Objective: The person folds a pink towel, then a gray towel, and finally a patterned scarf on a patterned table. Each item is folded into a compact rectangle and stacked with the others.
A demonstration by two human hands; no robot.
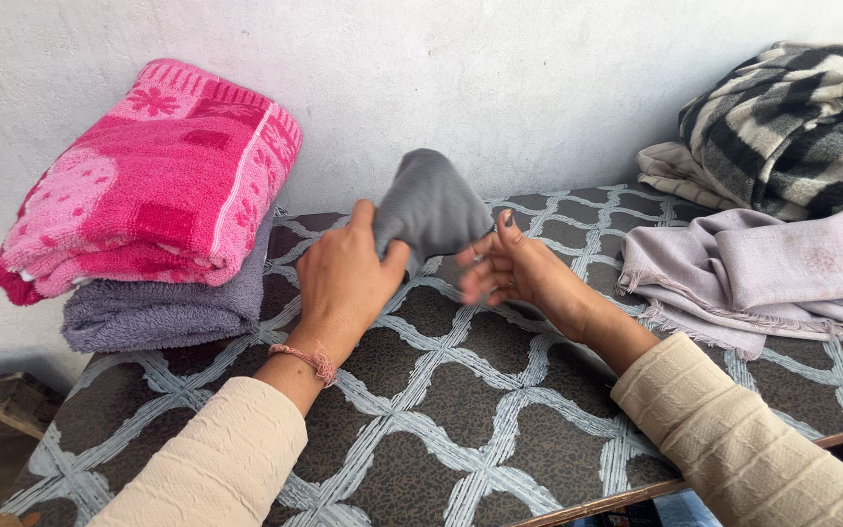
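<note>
Holding the small grey cloth [428, 208] near the back edge of the table [461, 429], your left hand [343, 278] pinches it tight. Your right hand [514, 268] is half open, fingers just touching it. It looks like folding, so next grab its loose side.

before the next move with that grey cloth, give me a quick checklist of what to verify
1. Left hand has the grey cloth pinched: ok.
2. Right hand grip on the cloth: cannot tell, fingers blurred.
3. Cloth lifted off the table: ok.
4. Bare table under the hands: ok.
5. Pink towel sits squarely on the purple towel: ok.
6. Shawls at right lie apart from the hands: ok.
</note>
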